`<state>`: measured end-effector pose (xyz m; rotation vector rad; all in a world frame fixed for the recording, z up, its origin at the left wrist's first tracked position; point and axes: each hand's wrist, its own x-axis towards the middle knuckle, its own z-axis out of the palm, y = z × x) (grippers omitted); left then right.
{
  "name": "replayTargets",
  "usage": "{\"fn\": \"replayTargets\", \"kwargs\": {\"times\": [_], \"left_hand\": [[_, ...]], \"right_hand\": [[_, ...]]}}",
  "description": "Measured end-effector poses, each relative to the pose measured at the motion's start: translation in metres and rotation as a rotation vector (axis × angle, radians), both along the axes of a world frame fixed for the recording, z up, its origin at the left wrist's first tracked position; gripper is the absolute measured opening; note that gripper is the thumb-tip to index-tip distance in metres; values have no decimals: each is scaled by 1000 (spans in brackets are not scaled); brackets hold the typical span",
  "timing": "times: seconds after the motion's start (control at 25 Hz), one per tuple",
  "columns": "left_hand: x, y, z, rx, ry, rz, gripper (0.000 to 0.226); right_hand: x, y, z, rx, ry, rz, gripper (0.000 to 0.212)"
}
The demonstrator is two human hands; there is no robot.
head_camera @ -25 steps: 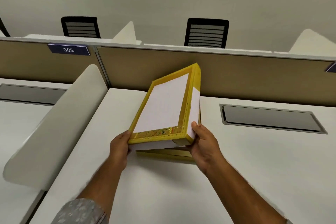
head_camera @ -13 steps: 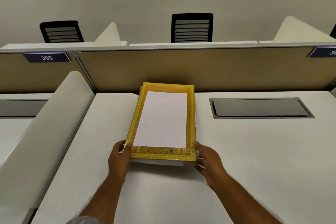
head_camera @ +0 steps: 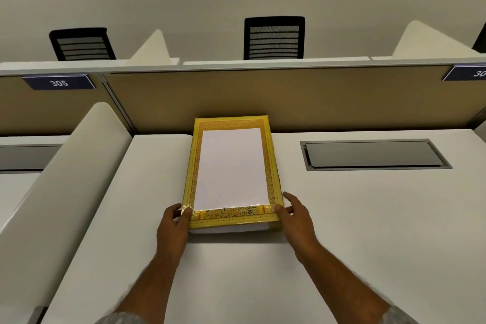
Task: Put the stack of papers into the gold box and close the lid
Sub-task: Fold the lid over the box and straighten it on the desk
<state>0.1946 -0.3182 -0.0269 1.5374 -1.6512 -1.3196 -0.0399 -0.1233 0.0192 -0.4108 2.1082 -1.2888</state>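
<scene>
The gold box [head_camera: 193,173] lies flat on the white desk [head_camera: 342,218], its long side running away from me. Its lid [head_camera: 231,214], gold-patterned around a white centre panel, sits level on top of it. A white strip shows under the lid's near edge. The papers are hidden inside. My left hand [head_camera: 172,226] grips the lid's near left corner, thumb on top. My right hand [head_camera: 294,216] rests against the near right corner with its fingers spread along the side.
A tan partition [head_camera: 289,100] stands right behind the box. A curved white divider [head_camera: 65,179] bounds the desk on the left. A grey recessed cable hatch [head_camera: 373,155] lies to the right. Two black chairs show beyond the partition.
The lid was tilted up over the box a second ago; both hands lowered it until it lies flat. My right hand has loosened and spread its fingers.
</scene>
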Motion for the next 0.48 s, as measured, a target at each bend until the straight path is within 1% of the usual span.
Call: {"fn": "replayTargets", "kwargs": {"times": [0.08,0.2,0.32,0.48], "left_hand": [[-8,-9,-1,8,-67,-12,39],[-14,-15,-4,-15,-153,-51,35],[-10,-13,-5,-51,-129,-73,37],[-7,-13,-5,-74,-108,-98,41]], "right_hand": [[-3,-11,1,51,86,33,47],[-2,-19,-3,111,157,39,46],[-1,-15,-8,126,178,41,45],[-5,-8,-20,218,204,103,43]]}}
